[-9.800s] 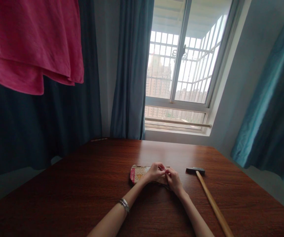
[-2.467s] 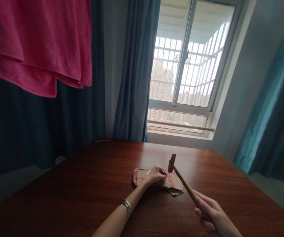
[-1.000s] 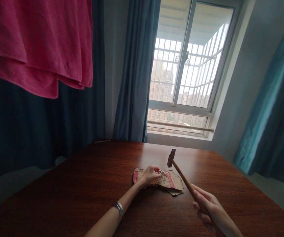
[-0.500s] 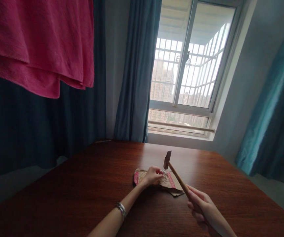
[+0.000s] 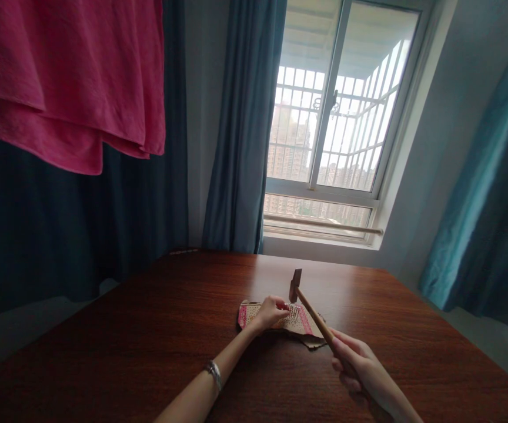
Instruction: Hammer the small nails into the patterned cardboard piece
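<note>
My right hand (image 5: pixel 353 358) is wrapped round the wooden handle of a hammer (image 5: pixel 313 314). The hammer's head is raised just above the fingertips of my left hand (image 5: pixel 272 312). With thumb and fingers pinched, my left hand holds a nail, mostly hidden by the fingertips, at a patterned board (image 5: pixel 304 323). Several thin nails (image 5: pixel 294 311) stand upright in the board, right beside those fingertips. Pink bands and dark dots mark the board's pale surface, and its near edge looks ragged. My left wrist wears a silvery bracelet or watch.
The board lies on a dark brown wooden table (image 5: pixel 148 335). Behind the table are a barred window (image 5: pixel 324 135) and blue curtains (image 5: pixel 239 135). A pink towel (image 5: pixel 73 76) hangs at the upper left, and another curtain (image 5: pixel 478 176) hangs on the right.
The hammer and my right hand have shifted slightly left, and the hammer's head stays raised. My left hand keeps its pinch at the board. The whole view has shifted a little.
</note>
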The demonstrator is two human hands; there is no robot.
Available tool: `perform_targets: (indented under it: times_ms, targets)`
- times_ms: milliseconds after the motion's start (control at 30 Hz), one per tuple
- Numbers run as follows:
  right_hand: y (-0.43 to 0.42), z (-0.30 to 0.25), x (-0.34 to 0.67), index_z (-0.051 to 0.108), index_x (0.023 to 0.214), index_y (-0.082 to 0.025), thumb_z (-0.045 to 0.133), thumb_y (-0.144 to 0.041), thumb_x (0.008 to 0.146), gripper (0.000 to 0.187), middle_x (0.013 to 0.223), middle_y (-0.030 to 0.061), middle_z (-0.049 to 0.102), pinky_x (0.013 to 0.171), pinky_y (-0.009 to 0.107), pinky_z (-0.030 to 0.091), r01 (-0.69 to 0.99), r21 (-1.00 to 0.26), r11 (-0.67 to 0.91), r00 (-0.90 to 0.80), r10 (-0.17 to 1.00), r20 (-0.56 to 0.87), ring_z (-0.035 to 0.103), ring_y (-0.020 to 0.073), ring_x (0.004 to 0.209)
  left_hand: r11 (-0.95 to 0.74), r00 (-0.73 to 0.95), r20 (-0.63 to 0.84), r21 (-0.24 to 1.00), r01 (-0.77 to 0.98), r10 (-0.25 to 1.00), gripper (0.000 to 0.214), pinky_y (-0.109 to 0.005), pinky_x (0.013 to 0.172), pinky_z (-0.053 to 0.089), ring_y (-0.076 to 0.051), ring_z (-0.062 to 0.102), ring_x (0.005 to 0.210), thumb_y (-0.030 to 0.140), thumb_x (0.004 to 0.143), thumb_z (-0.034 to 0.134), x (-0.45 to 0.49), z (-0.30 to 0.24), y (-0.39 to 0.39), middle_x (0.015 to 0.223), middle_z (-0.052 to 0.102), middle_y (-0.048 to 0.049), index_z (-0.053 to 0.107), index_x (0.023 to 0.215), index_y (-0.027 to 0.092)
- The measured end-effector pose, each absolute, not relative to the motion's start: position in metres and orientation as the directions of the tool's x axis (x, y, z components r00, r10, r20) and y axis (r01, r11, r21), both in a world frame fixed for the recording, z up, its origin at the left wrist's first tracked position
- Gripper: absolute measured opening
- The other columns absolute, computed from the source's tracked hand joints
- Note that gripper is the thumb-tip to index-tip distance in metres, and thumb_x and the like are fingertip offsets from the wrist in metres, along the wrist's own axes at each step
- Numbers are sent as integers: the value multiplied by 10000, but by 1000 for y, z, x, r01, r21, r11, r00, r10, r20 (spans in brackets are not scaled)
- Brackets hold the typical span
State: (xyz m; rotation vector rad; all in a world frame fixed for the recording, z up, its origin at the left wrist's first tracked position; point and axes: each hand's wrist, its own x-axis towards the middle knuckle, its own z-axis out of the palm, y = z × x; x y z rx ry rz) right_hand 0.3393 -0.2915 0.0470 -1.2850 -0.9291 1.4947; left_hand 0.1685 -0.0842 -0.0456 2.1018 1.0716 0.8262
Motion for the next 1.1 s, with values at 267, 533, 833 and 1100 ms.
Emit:
perform_targets:
  times_ms: [267, 533, 833, 1100]
  targets:
    - [-302, 55, 335, 368, 1302, -201, 548, -449, 760, 623, 549, -43, 495, 243, 99, 189, -153, -956, -250, -52, 968, -245, 309, 2, 282, -475, 480, 245, 757, 448, 842, 290, -222, 590, 393, -165, 581, 682, 341, 644, 597, 167, -46, -84, 725, 679, -53, 704, 776, 106]
    - [-301, 54, 334, 352, 1315, -209, 577, -501, 711, 708, 537, -53, 486, 220, 106, 192, -143, -950, -277, -30, 961, -276, 290, 3, 264, -451, 482, 211, 764, 461, 850, 280, -224, 601, 404, -166, 588, 688, 316, 648, 587, 166, -41, -89, 734, 689, -52, 708, 795, 111]
    - [-303, 60, 331, 393, 1287, -210, 560, -476, 739, 631, 558, -48, 498, 230, 99, 222, -149, -954, -260, -68, 965, -252, 324, 5, 280, -437, 485, 189, 766, 471, 854, 274, -234, 624, 404, -183, 584, 728, 334, 634, 598, 166, -37, -91, 735, 682, -44, 711, 762, 120]
    - [-306, 63, 326, 365, 1299, -225, 489, -445, 802, 557, 574, -47, 483, 239, 95, 194, -120, -972, -200, -66, 979, -193, 296, 0, 293, -403, 453, 179, 788, 466, 873, 261, -234, 587, 390, -186, 568, 686, 333, 621, 594, 168, -31, -98, 672, 664, -44, 710, 699, 113]
